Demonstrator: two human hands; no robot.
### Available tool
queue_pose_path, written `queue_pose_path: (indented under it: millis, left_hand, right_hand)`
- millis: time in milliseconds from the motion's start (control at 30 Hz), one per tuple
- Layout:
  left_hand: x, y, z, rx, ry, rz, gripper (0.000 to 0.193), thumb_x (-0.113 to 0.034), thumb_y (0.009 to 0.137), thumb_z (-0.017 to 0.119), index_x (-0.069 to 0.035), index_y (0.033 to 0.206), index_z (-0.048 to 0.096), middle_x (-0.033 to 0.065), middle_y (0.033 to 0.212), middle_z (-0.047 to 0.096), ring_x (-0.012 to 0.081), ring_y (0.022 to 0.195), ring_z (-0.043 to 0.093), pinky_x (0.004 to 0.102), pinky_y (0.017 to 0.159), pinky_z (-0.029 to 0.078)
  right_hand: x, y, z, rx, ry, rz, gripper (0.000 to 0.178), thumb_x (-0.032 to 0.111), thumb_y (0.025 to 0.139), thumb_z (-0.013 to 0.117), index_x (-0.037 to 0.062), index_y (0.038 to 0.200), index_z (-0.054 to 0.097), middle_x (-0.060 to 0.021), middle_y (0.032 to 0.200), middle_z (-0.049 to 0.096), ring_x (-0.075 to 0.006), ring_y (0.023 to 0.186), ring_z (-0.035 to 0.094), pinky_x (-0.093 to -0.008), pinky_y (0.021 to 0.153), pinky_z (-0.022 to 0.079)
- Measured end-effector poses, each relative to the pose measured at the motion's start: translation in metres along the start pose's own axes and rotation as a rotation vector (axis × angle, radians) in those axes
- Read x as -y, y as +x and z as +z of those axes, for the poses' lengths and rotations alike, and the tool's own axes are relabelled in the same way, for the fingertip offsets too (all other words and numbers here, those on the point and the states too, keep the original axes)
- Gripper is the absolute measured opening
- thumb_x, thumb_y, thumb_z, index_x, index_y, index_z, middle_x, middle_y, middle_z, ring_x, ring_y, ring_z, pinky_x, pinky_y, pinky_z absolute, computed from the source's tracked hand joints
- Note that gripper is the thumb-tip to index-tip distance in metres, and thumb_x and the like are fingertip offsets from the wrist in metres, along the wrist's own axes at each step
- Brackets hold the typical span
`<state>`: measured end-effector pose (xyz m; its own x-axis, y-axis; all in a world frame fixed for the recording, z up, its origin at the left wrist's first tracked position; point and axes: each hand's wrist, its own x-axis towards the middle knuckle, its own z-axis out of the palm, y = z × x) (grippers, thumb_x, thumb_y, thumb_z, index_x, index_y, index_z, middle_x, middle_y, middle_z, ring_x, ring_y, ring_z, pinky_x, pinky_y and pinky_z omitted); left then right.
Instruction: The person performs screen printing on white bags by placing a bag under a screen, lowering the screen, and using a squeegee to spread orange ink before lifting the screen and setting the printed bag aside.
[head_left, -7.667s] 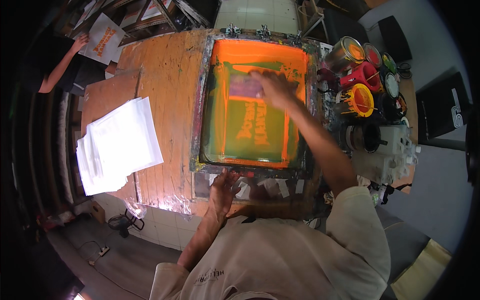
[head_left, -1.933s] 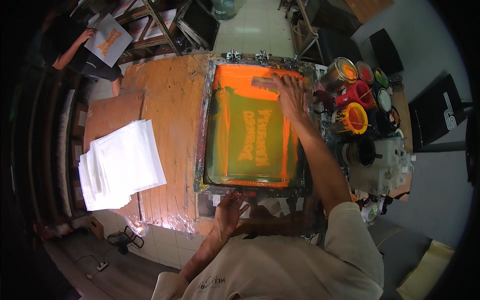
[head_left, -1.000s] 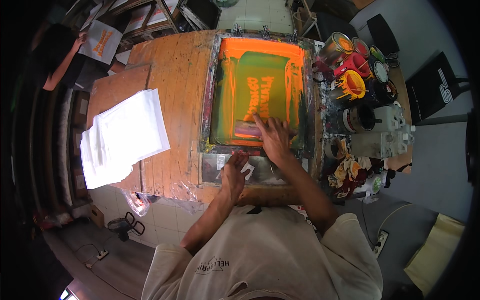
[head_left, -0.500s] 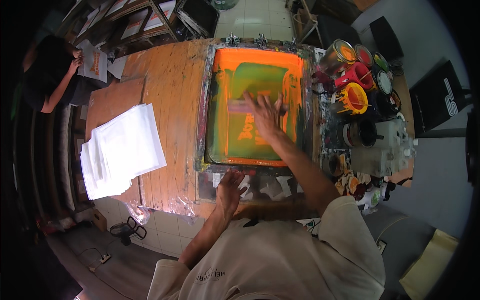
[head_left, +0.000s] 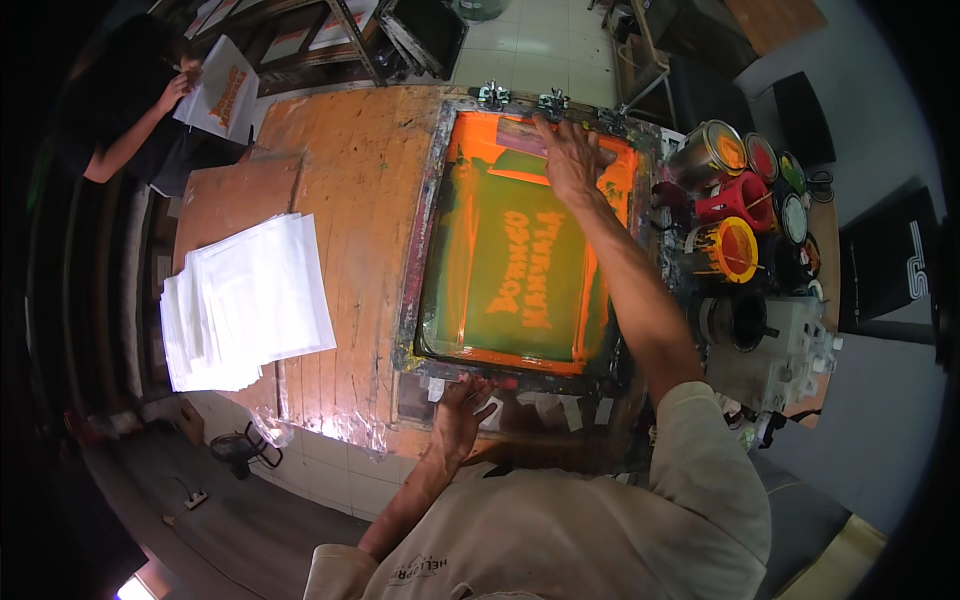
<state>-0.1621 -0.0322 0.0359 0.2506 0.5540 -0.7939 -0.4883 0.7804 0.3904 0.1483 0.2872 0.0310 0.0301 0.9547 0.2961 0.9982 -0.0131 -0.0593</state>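
The printing screen [head_left: 520, 240], flooded with orange ink, lies flat on the wooden table [head_left: 350, 180]. At the screen's far end the right hand [head_left: 570, 160] has its fingers closed over a squeegee [head_left: 525, 138]. At the screen's near edge the left hand [head_left: 462, 410] presses on the frame, fingers spread, gripping nothing. Left of the screen lies a stack of white sheets [head_left: 245, 300]; right of it stand open ink cans [head_left: 735, 215].

You are wearing a loose, short-sleeved T-shirt in a pale beige, creased across the chest, with a small dark printed marking near the lower edge of the view. Both sleeves end above the elbow, so your forearms are bare. Your left hand [head_left: 462, 408] and right hand [head_left: 567, 155] carry no gloves, and no watch or ring shows.
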Motion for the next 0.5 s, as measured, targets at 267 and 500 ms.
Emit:
queue_pose_path:
  millis: [267,500]
  left_hand:
    - [-0.007,-0.002,-0.004,0.059,0.026,0.050,0.028,-0.036,0.097,0.073,-0.013,0.108,0.061,0.0081,0.114,0.066,0.0288,0.119,0.062,0.0505,0.103,0.047]
    - [-0.017,-0.011,0.002,0.126,-0.013,0.141,0.019,-0.027,0.093,0.078,-0.013,0.096,0.065,0.0067,0.108,0.070,0.0328,0.111,0.068,0.0507,0.101,0.048]
  right_hand:
    - [0.041,-0.063,-0.010,0.004,0.085,-0.165,0.076,-0.004,0.082,0.063,0.0217,0.151,0.048,-0.0093,0.107,0.060,-0.0283,0.109,0.057,-0.0476,0.091,0.036]
    - [0.108,-0.227,-0.126,0.042,0.169,-0.159,0.075,0.000,0.080,0.065,0.0196,0.151,0.050,-0.0092,0.100,0.054,-0.0282,0.099,0.054,-0.0494,0.090,0.035]
